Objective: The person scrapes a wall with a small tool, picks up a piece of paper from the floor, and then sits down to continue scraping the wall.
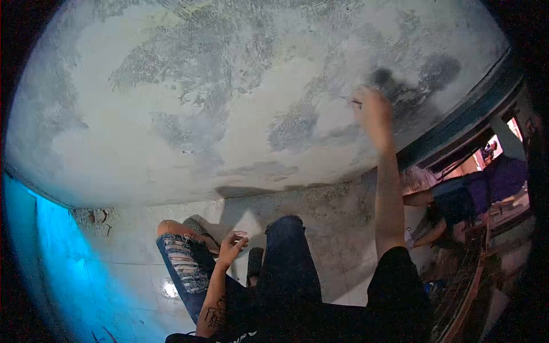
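My right hand [374,117] is raised to the wall [229,131], its fingers closed round a thin tool [350,100]. Only a narrow, dark end of the tool shows, pointing left close to the wall; I cannot make out its kind. The wall carries pale, smooth patches over rough grey ones. Low down, my left hand [230,250] rests above my knees, fingers curled with a small pale piece [240,234] at the fingertips. What that piece is cannot be made out.
My bent legs in ripped jeans [186,260] are close to the wall's foot. Pale floor tiles [131,274] lie below. Bright blue light falls at the left. Another person in a purple top [503,180] is at the right, near a dark ledge [457,117].
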Demonstrator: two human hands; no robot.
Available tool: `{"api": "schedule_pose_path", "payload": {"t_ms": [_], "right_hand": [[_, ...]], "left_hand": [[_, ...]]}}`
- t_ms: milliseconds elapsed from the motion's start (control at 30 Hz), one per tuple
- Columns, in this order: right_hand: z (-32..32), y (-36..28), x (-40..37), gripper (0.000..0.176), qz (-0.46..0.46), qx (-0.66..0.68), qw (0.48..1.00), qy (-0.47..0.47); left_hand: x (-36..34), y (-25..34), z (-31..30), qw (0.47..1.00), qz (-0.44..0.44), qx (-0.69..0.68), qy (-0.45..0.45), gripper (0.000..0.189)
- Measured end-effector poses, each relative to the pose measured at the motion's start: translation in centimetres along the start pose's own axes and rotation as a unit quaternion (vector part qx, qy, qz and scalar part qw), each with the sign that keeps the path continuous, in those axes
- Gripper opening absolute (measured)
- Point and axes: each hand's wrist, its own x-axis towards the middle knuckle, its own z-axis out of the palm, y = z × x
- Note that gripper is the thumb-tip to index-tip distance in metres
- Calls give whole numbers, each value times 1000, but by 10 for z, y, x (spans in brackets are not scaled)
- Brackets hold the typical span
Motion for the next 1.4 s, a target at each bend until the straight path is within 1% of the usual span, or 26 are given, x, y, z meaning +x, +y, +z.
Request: {"api": "schedule_pose_path", "payload": {"t_ms": [33, 100, 133, 233, 300, 367, 400, 500, 567, 633, 667, 733, 800, 833, 867, 933, 967, 1067, 1133, 1167, 1200, 1233, 1267, 1300, 1333, 1400], "right_hand": [[-3, -1, 0, 14, -1, -1, 1000, 2], [-20, -21, 9, 12, 124, 111, 984, -66], [3, -16, 3, 10, 74, 89, 989, -92], [29, -24, -8, 9, 101, 72, 981, -148], [6, -35, 0, 9, 72, 54, 987, -134], [6, -40, -3, 10, 123, 110, 983, -80], [27, -37, -7, 15, 135, 33, 973, -187], [57, -44, -40, 16, 51, 45, 980, -186], [49, -61, -47, 14, 127, 224, 938, -231], [56, -94, -68, 10, 205, 365, 883, -213], [61, -117, -80, 10, 192, 388, 873, -226], [67, -168, -114, 17, 329, 460, 794, -221], [57, -219, -144, 22, 481, 568, 623, -242], [34, -244, -134, 27, 582, 571, 501, -290], [81, -257, -196, 27, 546, 759, 268, -235], [75, -284, -212, 32, 624, 705, 186, -280], [70, -297, -218, 36, 582, 748, 174, -267], [71, -321, -230, 46, 631, 732, 120, -226], [72, -324, -237, 57, 602, 785, -61, -134], [78, -323, -246, 66, 580, 801, -83, -122], [76, -319, -245, 67, 606, 785, -71, -110], [73, -315, -243, 69, 628, 770, -58, -101], [80, -315, -249, 69, 635, 765, -53, -90], [82, -314, -252, 71, 618, 779, -89, -58], [84, -315, -256, 73, 597, 792, -126, -27], [78, -312, -249, 75, 596, 792, -132, -19]], "left_hand": [[2, 2, 0, 1000, 0, -6, 2, 23], [2, 2, 0, 1000, 5, -5, -9, 23], [1, -2, 0, 1000, 14, -5, -11, 22], [0, 5, -2, 1000, 25, -7, -3, 23], [0, 9, -2, 1000, -2, 9, 7, 23], [1, 8, 1, 1000, -8, -14, 17, 24], [6, 0, 1, 1000, 15, -17, -4, 23], [2, -2, 1, 998, 62, -9, -6, 23], [10, -3, 0, 992, 115, 58, 15, 25], [15, -10, -1, 994, 98, 50, 22, 26], [15, -11, -1, 995, 93, 33, 17, 27], [13, -13, -6, 996, 80, 21, 22, 28], [10, -8, -4, 999, 3, -45, -12, 36], [10, -4, -7, 999, -1, -43, -8, 36], [8, 2, -7, 995, -16, -94, 7, 37], [0, 20, -5, 982, -55, -177, 31, 36], [0, 17, -6, 982, -64, -173, 27, 36], [9, -4, -11, 984, -16, -166, 67, 34], [8, -2, -16, 985, 3, -63, 162, 28], [15, -19, -21, 965, 142, 80, 205, 29], [6, 9, -12, 957, 19, -208, 199, 29], [8, 11, -21, 956, -14, -210, 203, 27], [25, -28, -36, 965, 90, 95, 226, 25], [7, 11, -23, 944, -64, -250, 208, 24], [8, 11, -20, 937, -58, -291, 187, 23], [4, 19, -10, 933, -51, -322, 152, 24]]}}
